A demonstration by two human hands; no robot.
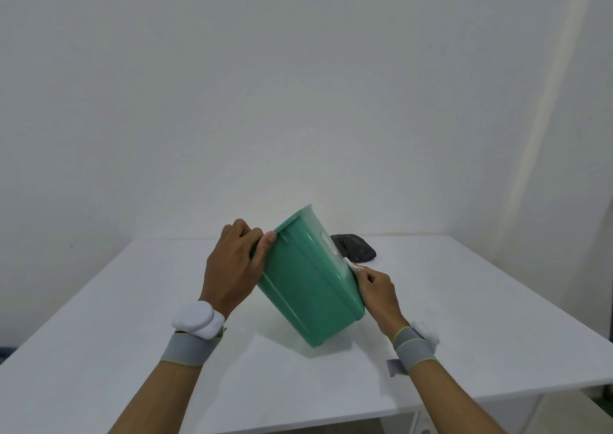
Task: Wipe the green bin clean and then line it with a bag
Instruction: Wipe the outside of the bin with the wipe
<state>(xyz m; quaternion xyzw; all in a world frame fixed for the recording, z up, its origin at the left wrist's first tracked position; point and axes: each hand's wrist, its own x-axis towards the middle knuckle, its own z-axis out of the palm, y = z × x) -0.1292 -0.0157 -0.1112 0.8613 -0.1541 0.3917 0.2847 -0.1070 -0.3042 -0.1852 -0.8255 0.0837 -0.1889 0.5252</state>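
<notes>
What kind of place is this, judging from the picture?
Probably a plain indoor room set up for recording, not a lived-in home: a bare white wall, one white table, and only a green bin and a dark bag on it.

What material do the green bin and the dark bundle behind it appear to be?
Green bin: seemingly moulded plastic, smooth and slightly glossy, with ribs and soft highlights on its walls. Dark bundle: probably a thin black plastic bag, crumpled, with a faint sheen; not certain.

Bright, even light fills the scene, with a pale streak of glare down the wall (pixel 544 135) at right. Shadows on the white table (pixel 132 350) are faint. Wide-angle distortion bends the table's edges.
</notes>
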